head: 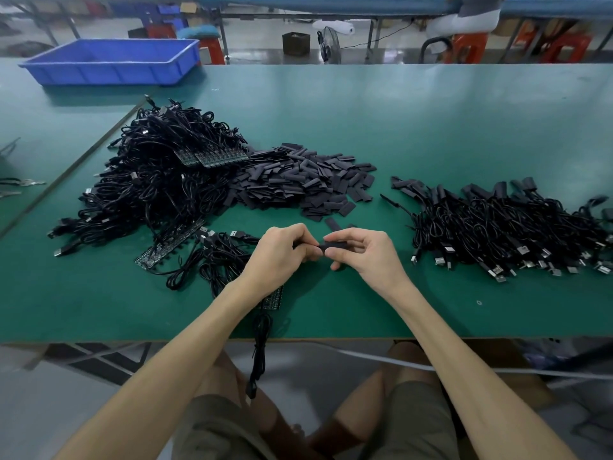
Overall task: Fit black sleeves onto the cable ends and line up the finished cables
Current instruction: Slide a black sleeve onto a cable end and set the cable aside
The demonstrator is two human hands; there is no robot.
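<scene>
Just in from the bench front edge, the left hand pinches a cable end, the right hand grips a black sleeve against it, and there's bare mat between them and the finished cables on the right.

I am looking at a factory assembly floor: a long workbench covered in green matting carries a bulk heap of black cables, a pile of cut black sleeves and a blue plastic parts bin. Behind it I see another long bench, orange stools and a floor fan.
</scene>
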